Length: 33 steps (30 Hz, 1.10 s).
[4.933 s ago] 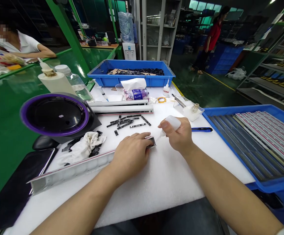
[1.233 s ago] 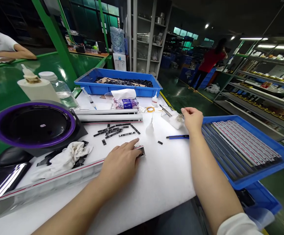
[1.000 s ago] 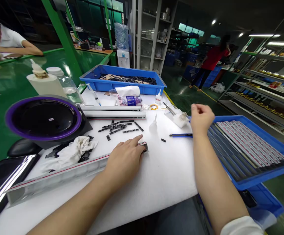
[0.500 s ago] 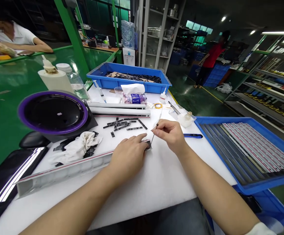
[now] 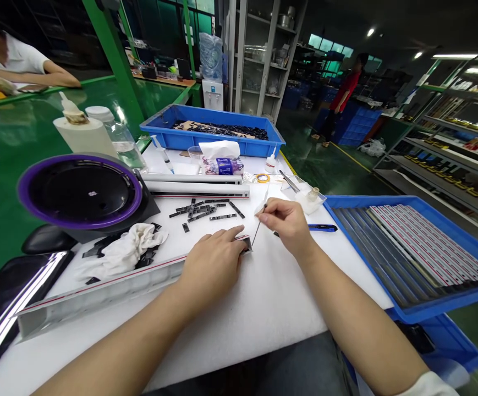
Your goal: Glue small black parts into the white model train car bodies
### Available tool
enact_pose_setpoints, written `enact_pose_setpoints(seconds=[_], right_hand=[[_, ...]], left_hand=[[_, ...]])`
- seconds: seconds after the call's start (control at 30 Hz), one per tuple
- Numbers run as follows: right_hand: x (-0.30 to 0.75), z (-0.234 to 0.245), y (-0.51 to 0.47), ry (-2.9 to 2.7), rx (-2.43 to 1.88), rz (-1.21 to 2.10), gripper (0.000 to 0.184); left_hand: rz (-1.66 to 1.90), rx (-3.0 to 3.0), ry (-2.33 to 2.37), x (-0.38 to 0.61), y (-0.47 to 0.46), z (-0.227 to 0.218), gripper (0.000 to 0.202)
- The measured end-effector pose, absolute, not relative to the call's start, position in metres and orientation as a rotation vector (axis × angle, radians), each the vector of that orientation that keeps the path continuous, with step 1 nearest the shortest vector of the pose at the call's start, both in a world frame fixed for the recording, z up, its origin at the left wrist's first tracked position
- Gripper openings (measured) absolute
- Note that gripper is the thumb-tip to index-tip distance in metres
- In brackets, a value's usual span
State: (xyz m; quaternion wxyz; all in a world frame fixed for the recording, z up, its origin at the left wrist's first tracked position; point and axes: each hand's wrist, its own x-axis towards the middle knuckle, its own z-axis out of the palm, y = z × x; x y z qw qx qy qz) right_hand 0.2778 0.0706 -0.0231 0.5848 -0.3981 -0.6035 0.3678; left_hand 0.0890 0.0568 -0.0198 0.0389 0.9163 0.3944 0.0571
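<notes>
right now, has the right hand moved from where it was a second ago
Yes, leftward: the right hand was right of the blue knife and is now left of it, holding a thin dark tool.

Rail [image 5: 102, 297] partly hidden (behind left fingers [image 5: 234, 231])

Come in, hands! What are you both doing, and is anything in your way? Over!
Left hand resting on long rail, near one end. Right hand pinching thin stick, tip by that end. Maybe in the way: small black piece beside right hand.
</notes>
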Motion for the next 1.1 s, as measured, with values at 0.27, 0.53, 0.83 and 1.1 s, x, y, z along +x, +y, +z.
enact_pose_setpoints(seconds=[0.27,0.53,0.83,1.1], right_hand=[[0.326,0.001,0.079,-0.863,-0.734,0.944,0.026],[0.389,-0.008,0.093,-0.517,-1.166,0.023,0.024],[0.398,-0.019,0.098,-0.730,-1.400,-0.311,0.032],[0.392,-0.021,0.096,-0.900,-1.594,-0.225,0.033]], left_hand=[[0.179,2.785,1.223,0.088,0.058,-0.023,0.036],[0.165,2.811,1.230,0.089,0.058,-0.022,0.037],[0.159,2.796,1.235,0.088,0.057,-0.019,0.038],[0.154,2.754,1.242,0.088,0.060,-0.016,0.036]])
